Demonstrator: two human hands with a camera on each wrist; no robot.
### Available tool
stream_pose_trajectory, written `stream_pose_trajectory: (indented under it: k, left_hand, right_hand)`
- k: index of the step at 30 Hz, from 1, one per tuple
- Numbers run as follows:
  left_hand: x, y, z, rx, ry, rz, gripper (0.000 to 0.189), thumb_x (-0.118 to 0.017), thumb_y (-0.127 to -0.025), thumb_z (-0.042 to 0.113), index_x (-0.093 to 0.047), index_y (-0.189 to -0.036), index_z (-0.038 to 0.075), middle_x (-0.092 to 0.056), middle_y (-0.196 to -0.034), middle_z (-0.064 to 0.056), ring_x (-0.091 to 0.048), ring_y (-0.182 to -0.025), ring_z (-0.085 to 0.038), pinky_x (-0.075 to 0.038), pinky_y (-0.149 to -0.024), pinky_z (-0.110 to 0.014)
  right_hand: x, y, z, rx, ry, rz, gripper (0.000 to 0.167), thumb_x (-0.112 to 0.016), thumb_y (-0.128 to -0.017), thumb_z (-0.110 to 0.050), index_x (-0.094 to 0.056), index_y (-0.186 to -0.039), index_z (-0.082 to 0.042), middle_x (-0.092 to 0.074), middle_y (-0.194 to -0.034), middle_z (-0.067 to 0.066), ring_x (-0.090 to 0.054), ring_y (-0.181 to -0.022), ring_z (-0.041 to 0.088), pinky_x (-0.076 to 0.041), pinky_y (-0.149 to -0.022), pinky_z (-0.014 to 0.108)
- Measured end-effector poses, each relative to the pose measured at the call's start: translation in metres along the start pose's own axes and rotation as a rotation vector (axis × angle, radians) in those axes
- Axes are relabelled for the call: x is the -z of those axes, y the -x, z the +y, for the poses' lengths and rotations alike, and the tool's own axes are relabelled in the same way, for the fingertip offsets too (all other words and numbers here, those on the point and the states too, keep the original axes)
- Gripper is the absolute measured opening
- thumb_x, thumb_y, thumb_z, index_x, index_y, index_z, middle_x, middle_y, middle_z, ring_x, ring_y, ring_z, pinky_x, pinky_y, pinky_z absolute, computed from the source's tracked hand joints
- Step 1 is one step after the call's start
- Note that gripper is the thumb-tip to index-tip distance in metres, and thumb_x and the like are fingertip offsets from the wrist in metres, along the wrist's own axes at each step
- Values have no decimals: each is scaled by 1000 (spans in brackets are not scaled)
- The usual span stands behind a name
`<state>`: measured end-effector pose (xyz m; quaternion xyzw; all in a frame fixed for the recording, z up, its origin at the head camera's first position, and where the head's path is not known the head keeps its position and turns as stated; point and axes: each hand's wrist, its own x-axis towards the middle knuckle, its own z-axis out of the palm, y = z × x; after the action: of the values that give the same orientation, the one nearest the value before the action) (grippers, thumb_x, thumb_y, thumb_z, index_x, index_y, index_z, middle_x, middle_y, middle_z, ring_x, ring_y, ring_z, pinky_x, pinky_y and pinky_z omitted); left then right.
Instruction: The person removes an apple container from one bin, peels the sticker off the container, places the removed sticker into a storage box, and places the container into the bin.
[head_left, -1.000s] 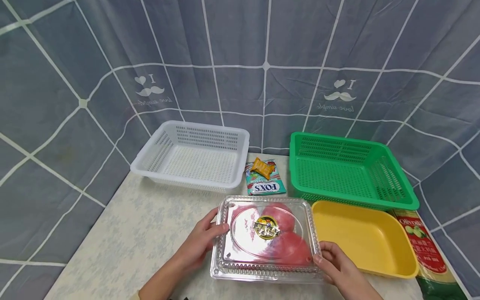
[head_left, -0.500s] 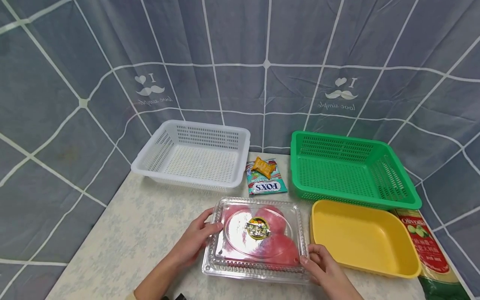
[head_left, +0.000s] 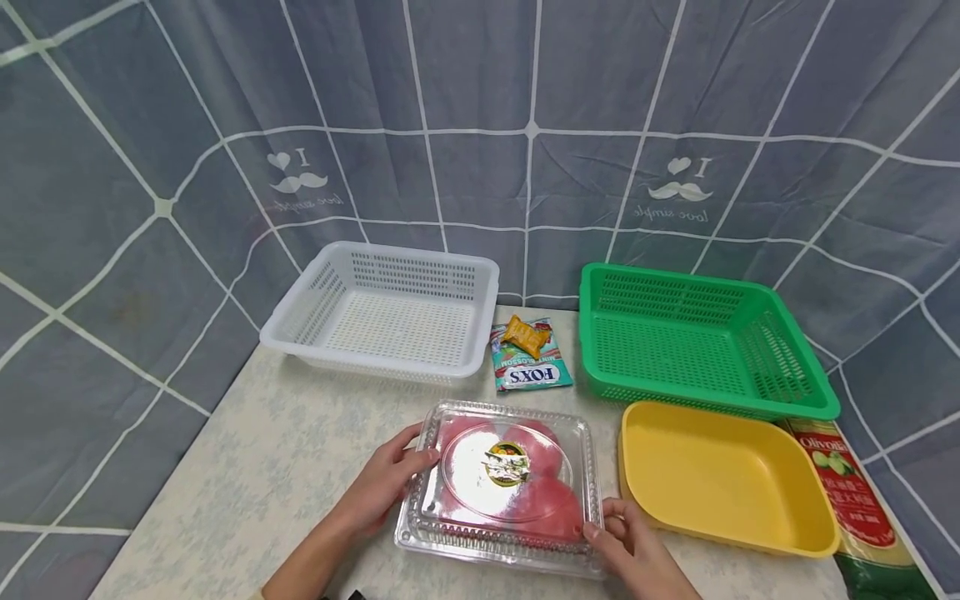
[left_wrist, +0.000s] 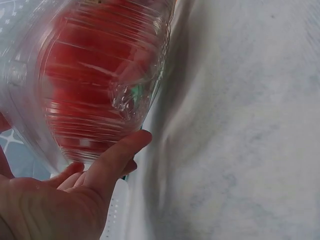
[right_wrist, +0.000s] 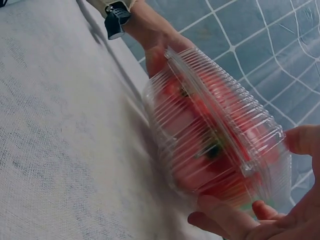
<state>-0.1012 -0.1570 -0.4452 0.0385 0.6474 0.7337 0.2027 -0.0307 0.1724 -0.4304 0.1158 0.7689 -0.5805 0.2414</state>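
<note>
A clear plastic clamshell box (head_left: pixel 502 492) with a round sticker on its lid is between my two hands at the front of the table. Several pinkish-red tomatoes (right_wrist: pixel 200 135) fill it, and green stems show through the side wall. My left hand (head_left: pixel 382 483) grips the box's left side, thumb on the lid edge and fingers lower down along the ribbed wall in the left wrist view. At the opposite side my right hand (head_left: pixel 633 546) holds the near right corner, thumb at the rim and fingers under the lower edge in the right wrist view.
A white perforated basket (head_left: pixel 300 346) stands at the back left. Between it and a green basket (head_left: pixel 697 400) lie a Fox's candy bag (head_left: pixel 525 379) and an orange wrapped piece (head_left: pixel 525 336). A yellow tub (head_left: pixel 720 479) and an Olivoilà package (head_left: pixel 855 508) are at right.
Both hands have moved the clamshell box left and slightly toward the front of the table, away from the yellow tub. The grip on both sides stays the same.
</note>
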Motion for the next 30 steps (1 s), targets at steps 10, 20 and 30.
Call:
stream_pose_trajectory:
  k: [10,20,30]
  left_hand:
    - [2,3,-5,-20,-66,35,54,-57,-96,20,-39,-143,-1,-64,-105,-20,-65,-83,-24,-56,-68,-36]
    - [7,3,-6,-3,-125,62,54,-62,-94,22,-45,-139,-2,-66,-105,-17,-65,-83,-22,-55,-68,-34]
    - [6,2,-8,4,-132,90,54,-62,-94,26,-47,-138,-1,-66,-109,-16,-65,-88,-25,-55,-71,-36]
  right_hand:
    - [-2,-1,7,15,18,-57,57,-59,-95,-38,-32,-120,6,-65,-108,10,-54,-91,21,-45,-78,32]
    - [-2,-2,9,7,10,-94,60,-60,-94,-40,-33,-122,5,-64,-110,10,-55,-94,22,-48,-85,38]
    - [3,-5,10,0,11,-118,54,-57,-96,-37,-34,-121,5,-62,-108,9,-53,-95,22,-45,-82,35]
